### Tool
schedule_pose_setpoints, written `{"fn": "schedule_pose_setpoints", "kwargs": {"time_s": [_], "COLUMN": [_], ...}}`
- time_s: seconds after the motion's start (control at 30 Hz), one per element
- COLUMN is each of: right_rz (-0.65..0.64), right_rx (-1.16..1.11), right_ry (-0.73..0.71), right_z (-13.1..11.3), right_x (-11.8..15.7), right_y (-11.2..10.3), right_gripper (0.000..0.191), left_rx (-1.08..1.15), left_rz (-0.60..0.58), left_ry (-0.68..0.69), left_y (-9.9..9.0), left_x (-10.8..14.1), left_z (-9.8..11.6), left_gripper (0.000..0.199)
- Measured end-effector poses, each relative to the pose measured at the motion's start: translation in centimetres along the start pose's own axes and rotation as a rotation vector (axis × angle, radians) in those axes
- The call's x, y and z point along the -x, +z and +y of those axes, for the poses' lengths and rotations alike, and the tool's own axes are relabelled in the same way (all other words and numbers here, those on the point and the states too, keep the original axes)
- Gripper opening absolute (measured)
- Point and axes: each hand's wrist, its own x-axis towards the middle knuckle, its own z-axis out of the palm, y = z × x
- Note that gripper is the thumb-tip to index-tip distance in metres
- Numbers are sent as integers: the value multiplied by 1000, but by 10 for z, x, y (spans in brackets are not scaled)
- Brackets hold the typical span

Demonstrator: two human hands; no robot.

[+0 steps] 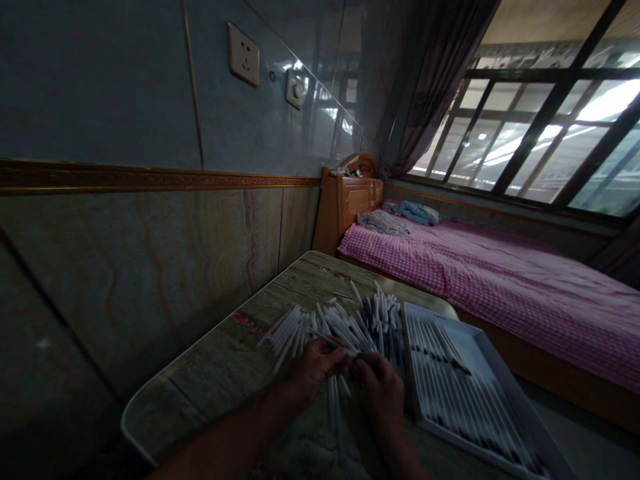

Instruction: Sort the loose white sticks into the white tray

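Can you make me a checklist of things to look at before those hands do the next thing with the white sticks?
1. Left hand and right hand over the loose white sticks: ok.
2. Loose white sticks lying neatly: not ok, they cross each other in a heap.
3. Sticks in the white tray lined up in rows: ok.
4. White tray steady on the table: cannot tell from this angle.
5. What the fingers pinch: cannot tell, it is dark and partly hidden.

Bed sheet (515, 300): pink-and-white gingham check. Worktop (210, 380): mottled olive-brown, red-flecked. Loose rods (295, 330): white. Tray (480, 457): white.
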Motion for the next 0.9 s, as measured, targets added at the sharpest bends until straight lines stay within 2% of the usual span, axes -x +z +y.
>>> {"fn": "schedule_pose_setpoints", "kwargs": {"time_s": [0.07,0.23,0.37,0.5,0.57,0.67,0.73,0.83,0.9], "right_rz": [-15,59,92,-49,-29,61,59,-28,-6], "right_rx": [61,336,390,327,335,376,385,351,335], "right_ry": [-51,-351,-512,-392,-411,-529,-570,-457,-412], "right_z": [2,22,25,18,22,33,35,30,27], "right_x": [1,2,4,7,7,4,3,3,4], "right_y": [2,3,0,-1,-1,-2,-2,-2,-2], "right_gripper": [28,40,44,32,35,46,47,36,35], "left_rx": [-7,-71,-68,-52,-74,-104,-96,-79,-88], "left_rz": [-16,-32,-21,-12,-40,-51,-43,-26,-31], "left_ry": [12,46,46,44,38,34,35,35,28], "left_y": [0,3,3,1,2,2,2,2,2], "left_x": [-1,-1,1,2,2,1,0,0,0], "left_z": [-3,-8,-5,-3,-3,-5,-5,-4,-3], "left_gripper": [48,43,45,43,42,44,46,48,47]}}
